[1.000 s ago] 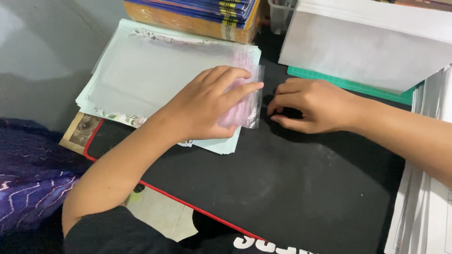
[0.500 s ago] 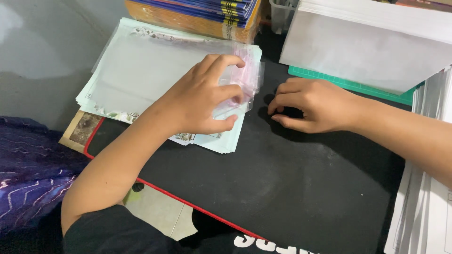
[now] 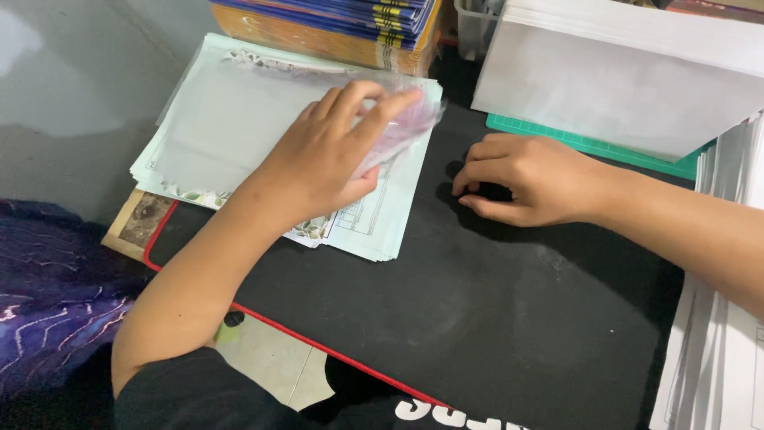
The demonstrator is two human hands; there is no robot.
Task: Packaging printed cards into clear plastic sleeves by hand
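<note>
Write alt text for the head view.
A person's left hand lifts the corner of a clear plastic sleeve off a stack of printed sheets on a black mat. The right hand rests curled on the mat, beside white paper stacks.

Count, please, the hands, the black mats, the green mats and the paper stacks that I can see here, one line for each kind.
Hands: 2, the left hand and the right hand
Black mat: 1
Green mat: 1
Paper stacks: 3, under the left hand, at top right, at the right edge
Total: 7
</note>
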